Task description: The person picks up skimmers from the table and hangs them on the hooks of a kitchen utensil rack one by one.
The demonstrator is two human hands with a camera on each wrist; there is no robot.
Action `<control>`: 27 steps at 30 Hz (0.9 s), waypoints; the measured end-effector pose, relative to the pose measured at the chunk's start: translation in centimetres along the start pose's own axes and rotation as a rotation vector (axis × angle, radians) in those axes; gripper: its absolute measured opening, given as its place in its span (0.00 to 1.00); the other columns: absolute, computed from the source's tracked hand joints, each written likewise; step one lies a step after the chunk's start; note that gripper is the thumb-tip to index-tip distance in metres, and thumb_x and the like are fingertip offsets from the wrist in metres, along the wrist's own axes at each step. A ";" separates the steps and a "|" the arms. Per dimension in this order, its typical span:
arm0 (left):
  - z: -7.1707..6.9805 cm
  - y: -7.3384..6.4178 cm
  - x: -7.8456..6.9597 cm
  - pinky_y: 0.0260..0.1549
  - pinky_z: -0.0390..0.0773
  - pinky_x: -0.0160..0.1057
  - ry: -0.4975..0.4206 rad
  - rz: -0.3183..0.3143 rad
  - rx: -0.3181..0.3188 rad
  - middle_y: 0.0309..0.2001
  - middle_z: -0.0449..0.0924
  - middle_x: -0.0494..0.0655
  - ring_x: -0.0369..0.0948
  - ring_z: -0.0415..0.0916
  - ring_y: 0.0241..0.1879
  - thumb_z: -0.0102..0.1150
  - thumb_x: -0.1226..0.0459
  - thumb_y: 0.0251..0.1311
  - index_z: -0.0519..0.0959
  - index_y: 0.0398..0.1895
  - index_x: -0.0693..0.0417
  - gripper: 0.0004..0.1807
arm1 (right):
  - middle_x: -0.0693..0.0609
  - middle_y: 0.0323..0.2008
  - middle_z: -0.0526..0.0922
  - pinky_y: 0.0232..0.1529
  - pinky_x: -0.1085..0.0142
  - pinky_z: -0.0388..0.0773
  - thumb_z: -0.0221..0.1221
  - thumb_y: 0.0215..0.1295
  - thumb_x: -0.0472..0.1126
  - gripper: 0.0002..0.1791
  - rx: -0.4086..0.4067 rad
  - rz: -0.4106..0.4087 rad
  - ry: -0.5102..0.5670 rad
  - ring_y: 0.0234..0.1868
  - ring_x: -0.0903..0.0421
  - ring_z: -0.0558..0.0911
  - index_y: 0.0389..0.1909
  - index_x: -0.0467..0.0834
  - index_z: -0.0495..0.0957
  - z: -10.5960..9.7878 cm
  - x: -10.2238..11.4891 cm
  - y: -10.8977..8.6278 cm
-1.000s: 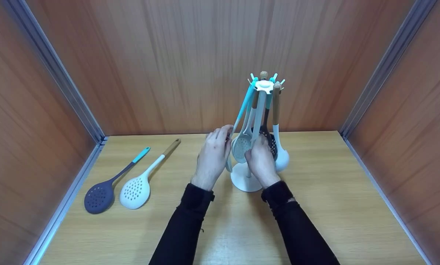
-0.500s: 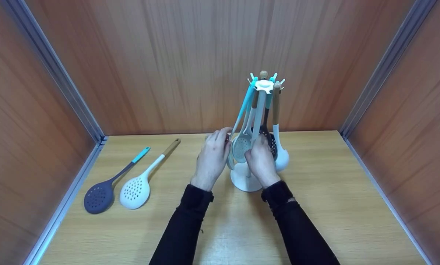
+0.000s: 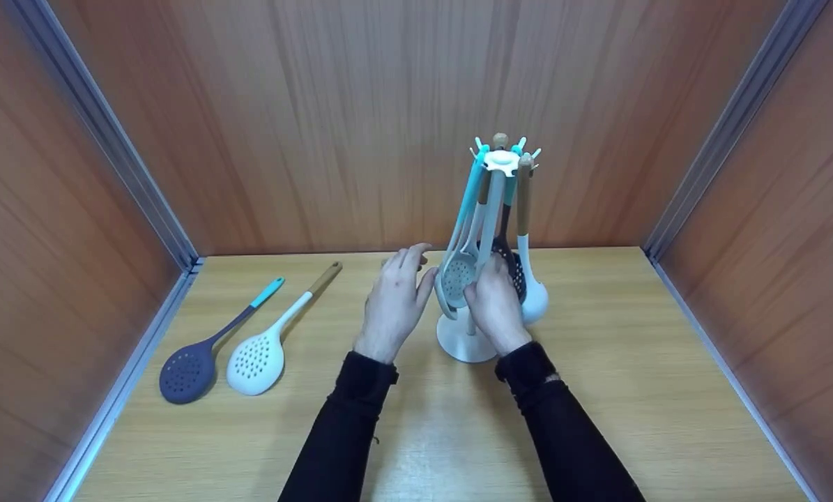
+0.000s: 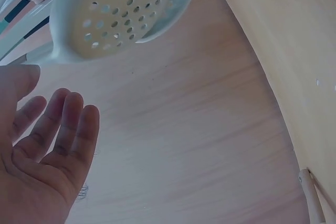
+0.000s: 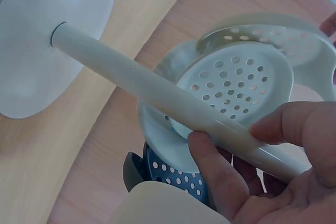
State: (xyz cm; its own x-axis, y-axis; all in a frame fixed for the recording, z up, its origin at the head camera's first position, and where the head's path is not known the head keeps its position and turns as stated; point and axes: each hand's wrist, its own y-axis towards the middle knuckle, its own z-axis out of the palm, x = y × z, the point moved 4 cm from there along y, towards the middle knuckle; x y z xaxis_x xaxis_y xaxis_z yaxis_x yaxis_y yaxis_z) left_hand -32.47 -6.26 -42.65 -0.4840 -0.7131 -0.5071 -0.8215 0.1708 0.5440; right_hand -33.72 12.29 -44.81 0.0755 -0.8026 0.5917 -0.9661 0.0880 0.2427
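Observation:
A white utensil stand (image 3: 461, 343) with a round base, a pole and a hooked top stands upright right of centre. My right hand (image 3: 494, 303) grips its pole (image 5: 131, 76) low down, thumb and fingers curled round it. Pale perforated spoons with turquoise handles (image 3: 470, 187) hang on its left side. Dark blue perforated utensils (image 5: 170, 174) and a white ladle (image 3: 534, 301) with a wooden handle hang on the right. My left hand (image 3: 394, 300) is just left of the hanging spoons, holding nothing, its thumb apart from its fingers. A pale skimmer (image 4: 118, 17) hangs close above it in the left wrist view.
On the table's left lie a dark blue skimmer (image 3: 187, 373) with a turquoise handle and a white skimmer (image 3: 257, 364) with a wooden handle. Wooden panels wall in the back (image 3: 318, 125) and both sides.
My left hand has let go of the outermost turquoise-handled spoon and drawn slightly left. That spoon has swung right, closer to the pole. My right hand keeps its place on the pole.

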 end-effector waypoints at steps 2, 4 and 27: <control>-0.1 0.0 0.3 0.56 0.95 0.52 0.000 -0.008 0.001 0.60 0.92 0.55 0.53 0.91 0.60 0.65 0.60 0.89 0.80 0.78 0.56 0.23 | 0.24 0.70 0.81 0.73 0.38 0.89 0.65 0.79 0.31 0.36 0.004 0.004 -0.005 0.69 0.29 0.88 0.82 0.23 0.64 0.0 0.0 0.1; -0.2 -0.1 0.6 0.56 0.95 0.52 0.003 -0.019 0.002 0.61 0.91 0.55 0.53 0.91 0.60 0.65 0.60 0.89 0.80 0.78 0.56 0.22 | 0.24 0.70 0.81 0.73 0.38 0.88 0.65 0.79 0.31 0.36 0.005 0.004 -0.007 0.69 0.29 0.88 0.81 0.23 0.64 0.0 0.0 0.1; -0.9 -0.6 6.3 0.67 0.90 0.64 0.087 -0.161 0.077 0.71 0.87 0.62 0.64 0.86 0.71 0.67 0.62 0.86 0.80 0.77 0.59 0.23 | 0.22 0.70 0.80 0.75 0.37 0.86 0.61 0.76 0.28 0.36 -0.018 -0.010 0.012 0.70 0.28 0.87 0.81 0.20 0.63 0.1 -0.1 0.1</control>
State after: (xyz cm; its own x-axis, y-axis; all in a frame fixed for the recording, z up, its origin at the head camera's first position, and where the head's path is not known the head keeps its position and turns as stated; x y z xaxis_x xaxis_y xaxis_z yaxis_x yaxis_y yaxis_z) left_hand -34.76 -11.42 -45.57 -0.3194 -0.7907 -0.5223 -0.9085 0.0986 0.4062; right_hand -33.82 12.27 -44.94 0.0883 -0.7963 0.5984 -0.9608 0.0904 0.2621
